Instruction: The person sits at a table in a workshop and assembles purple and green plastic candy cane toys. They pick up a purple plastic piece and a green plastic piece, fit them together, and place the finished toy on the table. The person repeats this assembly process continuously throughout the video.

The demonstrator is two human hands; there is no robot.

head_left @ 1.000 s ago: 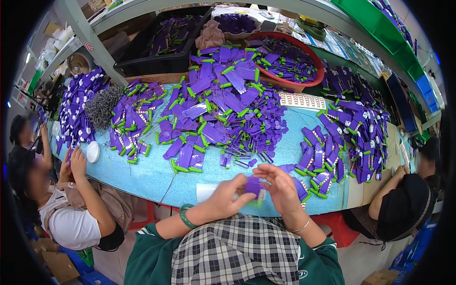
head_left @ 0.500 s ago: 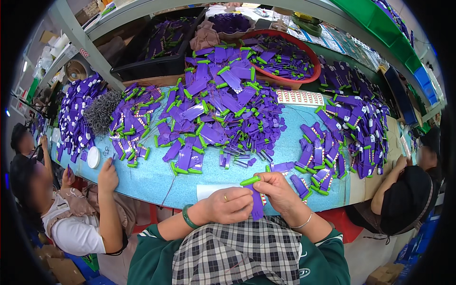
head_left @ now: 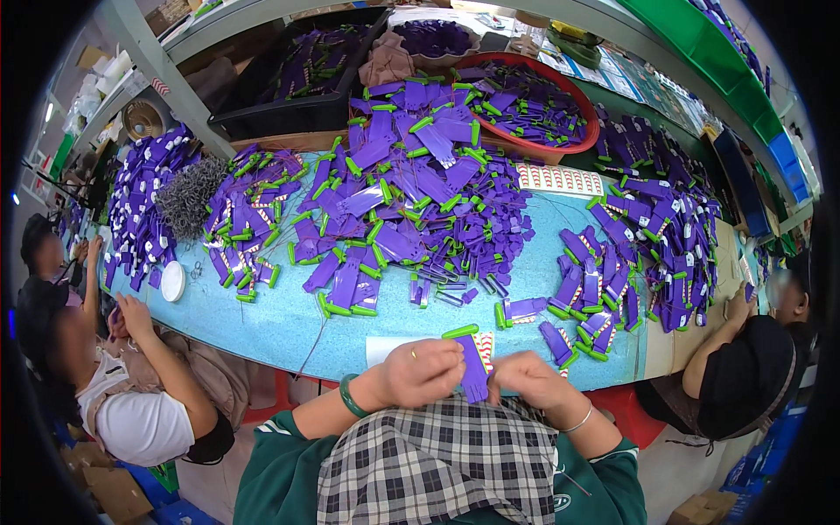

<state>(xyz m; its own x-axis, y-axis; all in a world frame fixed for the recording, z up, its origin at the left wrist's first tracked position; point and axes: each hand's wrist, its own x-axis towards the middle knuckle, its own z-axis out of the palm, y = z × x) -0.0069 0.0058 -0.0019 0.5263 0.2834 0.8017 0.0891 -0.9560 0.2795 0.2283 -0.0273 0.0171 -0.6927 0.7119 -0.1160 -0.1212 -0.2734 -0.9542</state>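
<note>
My left hand (head_left: pixel 426 373), with a ring on one finger, pinches the left edge of a flat purple plastic piece (head_left: pixel 473 374) over my lap. A green bar (head_left: pixel 461 332) crosses its top end, and its lower end is cut into finger shapes. A red-and-white striped strip (head_left: pixel 485 344) shows along its right side. My right hand (head_left: pixel 530 380) is closed beside the lower right edge of the piece; its fingertips are close together, and what they grip, if anything, is hidden. Beyond my left hand, a white sheet (head_left: pixel 379 349) lies at the table's edge.
Purple-and-green pieces (head_left: pixel 394 192) heap up on the blue table (head_left: pixel 262 337), with another pile (head_left: pixel 669 249) at right. A red basin (head_left: pixel 588 109), a black tray (head_left: pixel 297 114) and a striped sticker sheet (head_left: pixel 560 178) lie beyond. Co-workers sit at left (head_left: pixel 131 394) and right (head_left: pixel 735 372).
My right hand has left the green end of the purple piece and moved down and right. The striped strip now shows more fully. My left hand keeps its hold.
</note>
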